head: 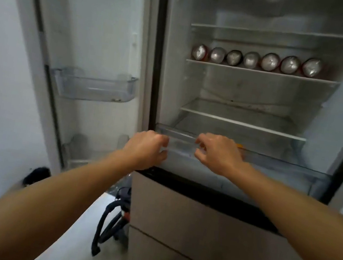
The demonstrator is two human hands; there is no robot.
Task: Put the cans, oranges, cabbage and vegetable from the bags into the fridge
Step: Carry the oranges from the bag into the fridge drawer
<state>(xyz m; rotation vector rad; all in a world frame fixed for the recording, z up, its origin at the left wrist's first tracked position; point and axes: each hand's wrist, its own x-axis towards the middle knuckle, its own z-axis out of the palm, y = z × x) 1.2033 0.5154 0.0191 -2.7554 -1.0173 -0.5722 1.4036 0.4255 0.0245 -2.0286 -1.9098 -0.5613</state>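
The fridge point(176, 63) stands open in front of me. Several cans point(257, 60) lie on their sides in a row on the middle shelf, ends facing me. At the bottom of the compartment is a clear crisper drawer point(272, 165). My left hand point(145, 150) grips the drawer's front edge near its left end, fingers curled over the rim. My right hand point(218, 153) grips the same edge a little further right. A small orange patch point(239, 145) shows just behind my right hand. The drawer's inside is hidden by blur and my hands.
The fridge door point(83, 61) is swung open to the left, with a clear door bin point(94, 87) holding nothing. Closed freezer drawers point(206, 235) sit below. A dark bag with looped handles point(112, 221) lies on the floor at the fridge's left foot.
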